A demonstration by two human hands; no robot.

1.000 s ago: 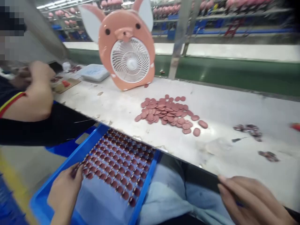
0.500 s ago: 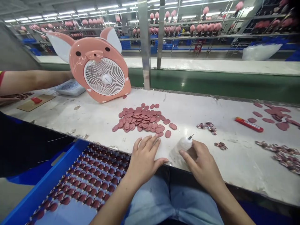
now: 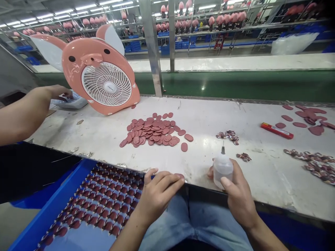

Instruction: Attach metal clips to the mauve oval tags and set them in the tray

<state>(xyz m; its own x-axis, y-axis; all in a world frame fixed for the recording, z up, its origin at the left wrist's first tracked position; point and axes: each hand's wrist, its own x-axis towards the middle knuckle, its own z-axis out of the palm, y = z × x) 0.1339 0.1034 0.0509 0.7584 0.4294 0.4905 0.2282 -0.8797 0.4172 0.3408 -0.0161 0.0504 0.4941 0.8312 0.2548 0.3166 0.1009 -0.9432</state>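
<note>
My left hand (image 3: 161, 191) is at the front edge of the bench, its fingers drawn together on one dull-red oval piece (image 3: 179, 175), which shows only in part at the fingertips. A pile of similar flat oval pieces (image 3: 154, 130) lies just beyond it, and a single oval (image 3: 184, 147) lies apart on the right. In my right hand (image 3: 239, 195) is a translucent squeeze bottle (image 3: 222, 170), gripped upright with its thin needle tip pointing up. Some of the fingers behind the bottle are hidden.
A pink animal-shaped fan (image 3: 104, 80) stands at back left. Beside it, another person's arm (image 3: 28, 108) reaches into a tray (image 3: 75, 104). A red marker-like tube (image 3: 276, 130) and small brown-white parts (image 3: 314, 165) lie to the right. Below left is a blue crate (image 3: 31, 223) holding rows of dark-red parts.
My left hand has drawn back from the pile to the bench edge with one oval piece. My right hand has turned the bottle upright and shifted right. The other person's hand now shows at the tray.
</note>
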